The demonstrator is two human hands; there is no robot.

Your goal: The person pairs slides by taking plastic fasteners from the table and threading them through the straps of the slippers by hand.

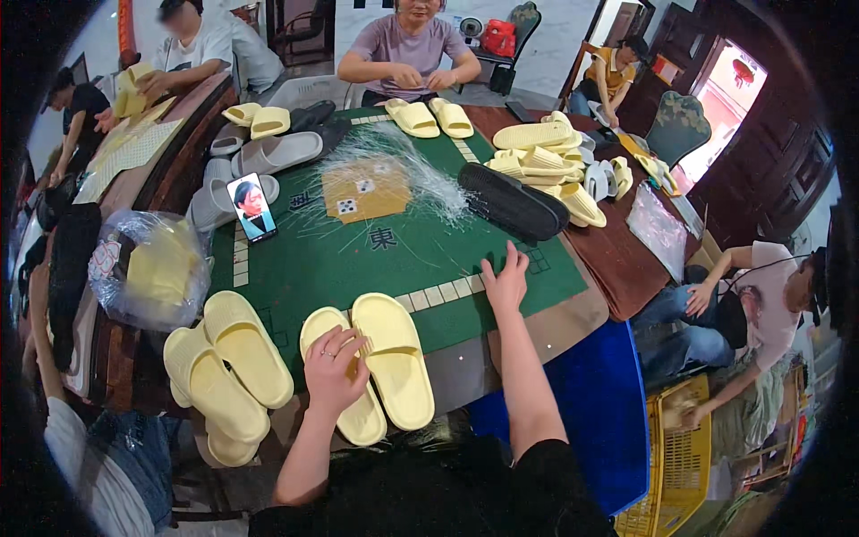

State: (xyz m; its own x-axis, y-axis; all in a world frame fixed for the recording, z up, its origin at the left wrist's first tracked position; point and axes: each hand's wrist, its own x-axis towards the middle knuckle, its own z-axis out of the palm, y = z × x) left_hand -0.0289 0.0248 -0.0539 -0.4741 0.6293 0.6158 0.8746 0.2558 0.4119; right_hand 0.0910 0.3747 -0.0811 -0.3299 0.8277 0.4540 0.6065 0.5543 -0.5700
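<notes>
Two pale yellow slippers lie side by side at the table's near edge, toes pointing away from me. My left hand [335, 367] is on the left slipper [324, 324], with bent fingers over its strap and a ring on one finger. The right slipper [394, 345] lies beside it, apart from my right hand. My right hand [507, 279] holds nothing; its fingers are spread above the green mat [340, 268], near the black slipper [514, 201]. More yellow slippers [246, 349] are stacked to the left of the pair.
Thin clear strands [394, 161] are strewn across the mat's far half. A phone [252, 208] stands lit among grey slippers at left, near a plastic bag [148, 268]. Slippers [546, 161] pile up at right. A blue bin [591, 412] and yellow crate [676, 438] sit below. Several people work around.
</notes>
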